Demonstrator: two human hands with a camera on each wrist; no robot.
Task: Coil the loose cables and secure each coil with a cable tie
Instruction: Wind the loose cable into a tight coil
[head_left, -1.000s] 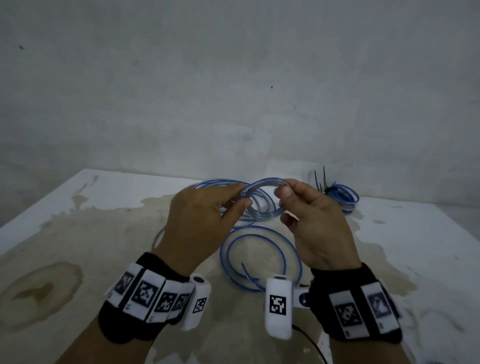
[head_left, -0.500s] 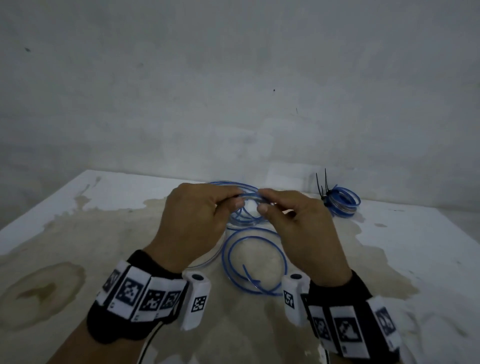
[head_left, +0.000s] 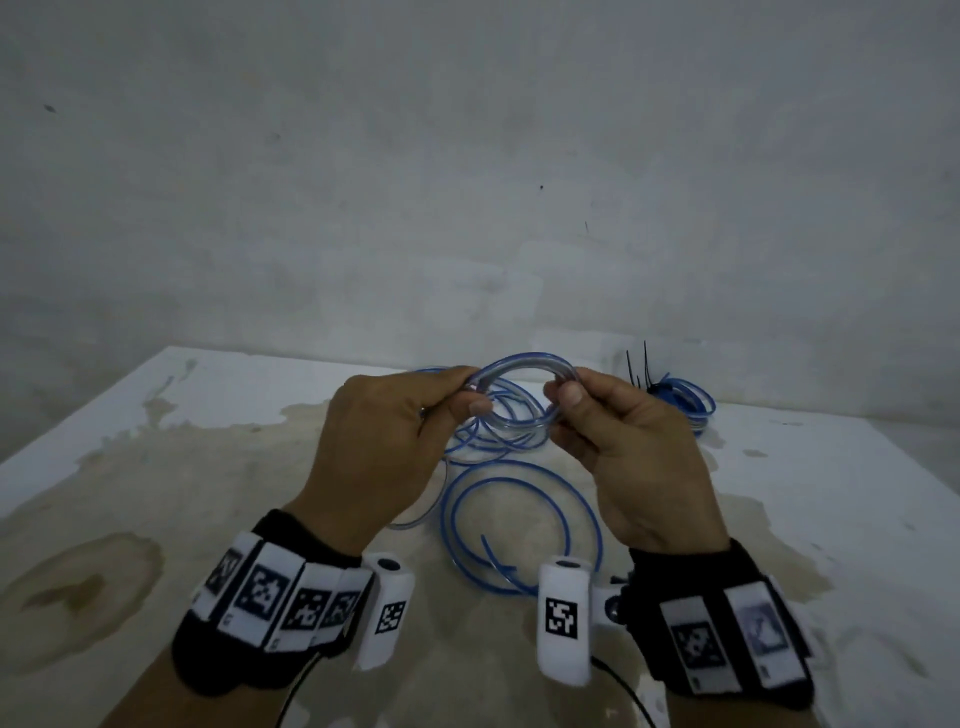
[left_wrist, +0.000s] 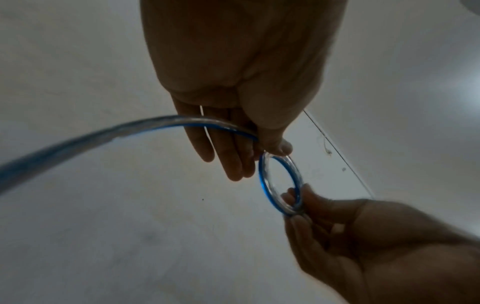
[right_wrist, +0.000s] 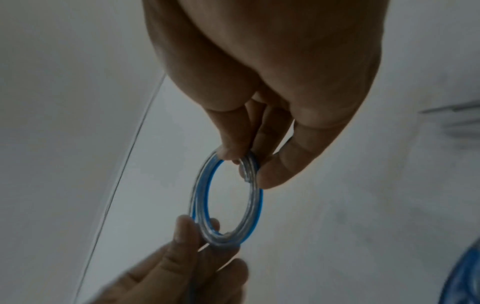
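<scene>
Head view shows the left hand (head_left: 384, 441) and right hand (head_left: 634, 447) each pinching opposite sides of a small coil (head_left: 519, 395) held above the table (head_left: 156, 467). Loose cable (head_left: 519, 525) trails below; a tied coil (head_left: 680, 402) lies far right. Best to keep both pinches firm, laying each new turn flush so loops don't spring apart.

Pretty bare room, honestly. The back wall (head_left: 467, 182) is plain grey-white plaster, scuffed and blotchy, with a few small dark specks around 12 to 1 o'clock. The white surface (head_left: 831, 493) meets it along a straight edge and has big brownish stains (head_left: 88, 582), worst toward 8 o'clock. Lighting is dim and flat, kinda bluish, no hard shadows anywhere.
</scene>
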